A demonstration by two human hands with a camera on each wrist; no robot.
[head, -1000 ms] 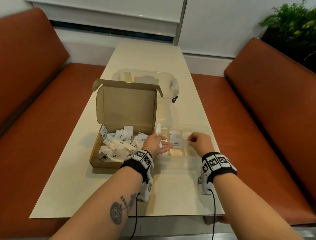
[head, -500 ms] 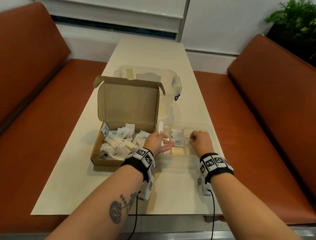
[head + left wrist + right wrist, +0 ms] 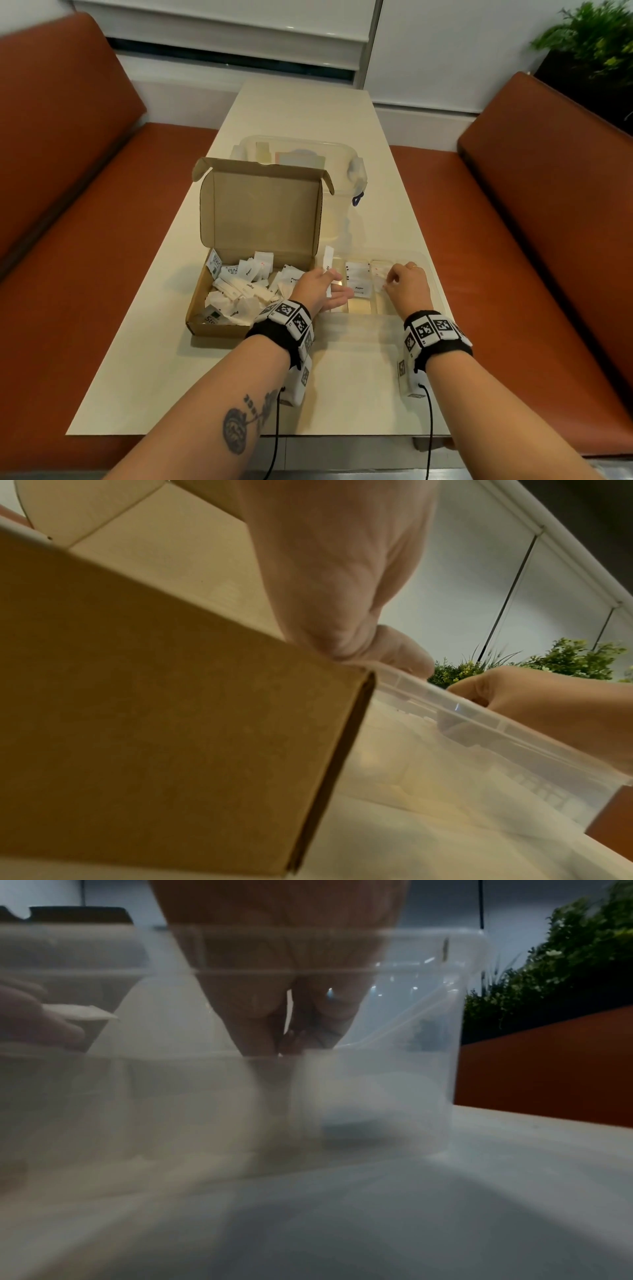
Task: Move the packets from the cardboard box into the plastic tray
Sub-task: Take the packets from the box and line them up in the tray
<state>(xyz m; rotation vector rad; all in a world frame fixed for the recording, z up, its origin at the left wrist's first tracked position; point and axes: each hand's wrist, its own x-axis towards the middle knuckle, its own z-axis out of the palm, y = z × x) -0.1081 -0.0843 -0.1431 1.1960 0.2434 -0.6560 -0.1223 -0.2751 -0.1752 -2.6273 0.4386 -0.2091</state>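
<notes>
Fingers of the left hand (image 3: 320, 287) are curled round a long white sachet (image 3: 328, 265), which is held upright at the seam between the cardboard box (image 3: 219, 329) and the plastic tray (image 3: 433, 274), presumably so that it can be dropped into a compartment. To the left, many packets (image 3: 239, 287) are left loose in the box, so the task is judged barely begun. In the tray's middle section a Pepper packet (image 3: 358, 282) is laid flat. Farther right, the fingers of the right hand (image 3: 407, 286) are bent down into the right section, apparently to settle a packet there; whether anything is pinched cannot be told.
</notes>
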